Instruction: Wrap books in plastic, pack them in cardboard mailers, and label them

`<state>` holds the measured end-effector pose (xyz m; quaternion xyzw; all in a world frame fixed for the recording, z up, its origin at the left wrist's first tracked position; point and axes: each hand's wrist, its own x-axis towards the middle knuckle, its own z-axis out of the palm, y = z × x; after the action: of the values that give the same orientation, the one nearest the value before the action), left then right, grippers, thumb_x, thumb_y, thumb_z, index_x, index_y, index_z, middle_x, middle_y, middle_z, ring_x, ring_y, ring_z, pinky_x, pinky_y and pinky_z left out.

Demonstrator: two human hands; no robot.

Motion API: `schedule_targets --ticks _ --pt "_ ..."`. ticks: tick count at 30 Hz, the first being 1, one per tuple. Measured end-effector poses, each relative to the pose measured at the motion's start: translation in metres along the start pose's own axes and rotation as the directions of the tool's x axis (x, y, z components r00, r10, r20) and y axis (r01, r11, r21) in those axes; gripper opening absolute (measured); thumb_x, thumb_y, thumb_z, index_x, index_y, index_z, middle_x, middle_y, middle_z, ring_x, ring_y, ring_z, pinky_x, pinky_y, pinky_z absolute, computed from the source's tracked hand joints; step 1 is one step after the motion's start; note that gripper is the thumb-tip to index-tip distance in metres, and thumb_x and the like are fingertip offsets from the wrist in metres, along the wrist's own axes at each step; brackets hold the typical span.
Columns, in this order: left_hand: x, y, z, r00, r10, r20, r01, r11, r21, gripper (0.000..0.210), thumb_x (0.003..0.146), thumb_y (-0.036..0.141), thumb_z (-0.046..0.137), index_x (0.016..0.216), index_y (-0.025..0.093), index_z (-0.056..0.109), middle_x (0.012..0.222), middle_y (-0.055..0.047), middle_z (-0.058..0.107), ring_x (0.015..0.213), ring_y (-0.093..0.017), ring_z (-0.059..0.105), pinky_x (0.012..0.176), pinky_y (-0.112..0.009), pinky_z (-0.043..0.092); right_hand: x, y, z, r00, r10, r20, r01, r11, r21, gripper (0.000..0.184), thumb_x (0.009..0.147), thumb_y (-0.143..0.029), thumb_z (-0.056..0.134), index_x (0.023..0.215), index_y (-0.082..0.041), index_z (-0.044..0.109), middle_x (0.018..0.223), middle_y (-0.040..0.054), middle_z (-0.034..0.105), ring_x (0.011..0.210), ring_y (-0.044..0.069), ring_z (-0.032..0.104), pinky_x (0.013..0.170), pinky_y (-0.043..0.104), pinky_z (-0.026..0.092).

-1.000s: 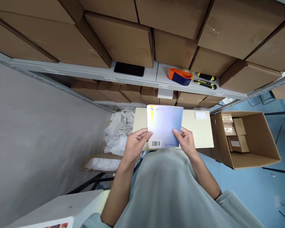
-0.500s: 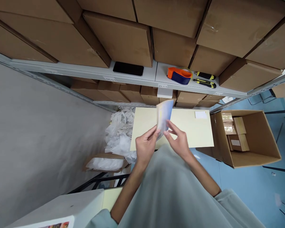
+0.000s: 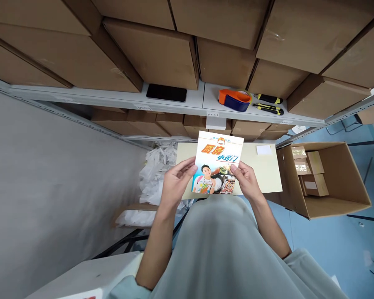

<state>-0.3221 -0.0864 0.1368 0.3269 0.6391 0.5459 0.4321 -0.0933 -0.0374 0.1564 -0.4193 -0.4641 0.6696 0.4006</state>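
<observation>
A thin book [image 3: 218, 162] with a white and colourful printed cover is held up in front of me, its front facing me. Orange and blue lettering runs across its upper half; a picture of a person and food fills the lower half. My left hand [image 3: 177, 180] grips its left edge between thumb and fingers. On the opposite edge, my right hand [image 3: 247, 178] holds it with the thumb on the cover and the fingers behind. Beneath the book lies a pale yellow tabletop [image 3: 258, 176], partly covered by it.
Cardboard boxes [image 3: 152, 52] fill the shelf [image 3: 193, 97] ahead. On its edge lie a black phone [image 3: 166, 92], an orange and blue tape dispenser [image 3: 235, 100] and yellow-black cutters [image 3: 268, 109]. An open carton [image 3: 339, 174] with small boxes stands right; crumpled white plastic [image 3: 157, 174] lies left.
The book has turned from a steep, edge-on angle to face me squarely. My right hand has shifted right onto its right edge, and my left hand has moved left.
</observation>
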Motion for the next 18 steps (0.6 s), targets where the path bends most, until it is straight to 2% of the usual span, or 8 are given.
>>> schedule_targets --ticks 2,4,7,10,12,15,17,18 --pt "0.004 -0.003 -0.003 0.992 -0.109 0.069 0.113 0.992 -0.063 0.069 0.068 0.07 0.098 0.109 0.016 0.088 0.111 -0.016 0.087 0.096 -0.029 0.083 0.086 -0.04 0.071 0.003 0.003 -0.001 1.0 0.019 -0.003 -0.019 1.0 0.007 0.056 0.092 -0.073 0.081 0.119 -0.024 0.083 0.12 0.0071 0.087 0.111 0.03 0.081 0.101 0.043 0.066" --pt "0.003 -0.004 -0.002 0.991 -0.121 0.055 0.125 0.989 -0.082 0.064 0.065 0.066 0.101 0.104 0.017 0.089 0.103 -0.013 0.087 0.088 -0.026 0.081 0.084 -0.038 0.07 0.008 0.01 -0.001 0.999 0.04 0.0 -0.04 0.999 0.014 0.056 0.091 -0.073 0.083 0.119 -0.024 0.082 0.12 0.0069 0.087 0.109 0.029 0.081 0.101 0.043 0.066" --pt "-0.005 0.001 0.006 1.0 -0.007 -0.008 0.006 0.997 -0.077 0.049 0.068 0.055 0.102 0.099 0.019 0.089 0.093 -0.008 0.086 0.079 -0.02 0.078 0.077 -0.032 0.068 0.021 0.023 -0.001 0.998 0.055 -0.039 -0.053 0.998 0.036 0.055 0.089 -0.071 0.085 0.12 -0.025 0.078 0.117 0.006 0.088 0.103 0.027 0.082 0.098 0.042 0.067" --pt "-0.016 0.014 0.019 0.979 0.202 -0.017 -0.202 0.979 -0.002 0.029 0.079 0.044 0.097 0.096 0.022 0.09 0.088 -0.004 0.084 0.07 -0.015 0.073 0.068 -0.028 0.064 0.034 0.035 0.002 0.994 0.044 -0.099 -0.04 0.998 0.041 0.058 0.087 -0.07 0.086 0.122 -0.026 0.073 0.115 0.0065 0.088 0.103 0.027 0.083 0.099 0.041 0.066" --pt "-0.024 0.021 0.03 0.935 0.354 0.019 -0.354 0.932 0.084 0.017 0.088 0.036 0.09 0.1 0.025 0.091 0.092 -0.004 0.085 0.07 -0.015 0.074 0.067 -0.028 0.065 0.041 0.041 0.007 0.994 0.039 -0.106 -0.036 0.999 0.03 0.061 0.087 -0.072 0.084 0.125 -0.026 0.071 0.125 0.0094 0.086 0.114 0.029 0.082 0.106 0.044 0.065" --pt "-0.035 0.027 0.045 0.832 0.545 0.104 -0.555 0.811 0.186 0.014 0.095 0.026 0.083 0.107 0.029 0.091 0.099 -0.002 0.087 0.08 -0.016 0.08 0.076 -0.029 0.068 0.047 0.048 0.016 0.995 0.044 -0.091 -0.039 0.998 0.05 0.066 0.09 -0.076 0.077 0.131 -0.025 0.068 0.141 0.0137 0.08 0.13 0.032 0.078 0.116 0.05 0.061" --pt "-0.04 0.028 0.052 0.77 0.618 0.159 -0.638 0.745 0.197 0.015 0.098 0.024 0.081 0.107 0.032 0.09 0.1 -0.001 0.087 0.085 -0.017 0.082 0.081 -0.03 0.07 0.049 0.052 0.019 0.995 0.041 -0.091 -0.034 0.996 0.079 0.067 0.092 -0.079 0.071 0.133 -0.026 0.066 0.143 0.0146 0.079 0.134 0.032 0.077 0.119 0.052 0.059" --pt "-0.042 0.027 0.053 0.758 0.627 0.181 -0.652 0.733 0.191 0.014 0.099 0.025 0.081 0.107 0.033 0.09 0.1 -0.001 0.087 0.086 -0.018 0.083 0.083 -0.03 0.07 0.049 0.053 0.019 0.995 0.035 -0.096 -0.026 0.996 0.088 0.067 0.093 -0.08 0.069 0.133 -0.026 0.065 0.143 0.0147 0.079 0.134 0.032 0.076 0.12 0.053 0.058"
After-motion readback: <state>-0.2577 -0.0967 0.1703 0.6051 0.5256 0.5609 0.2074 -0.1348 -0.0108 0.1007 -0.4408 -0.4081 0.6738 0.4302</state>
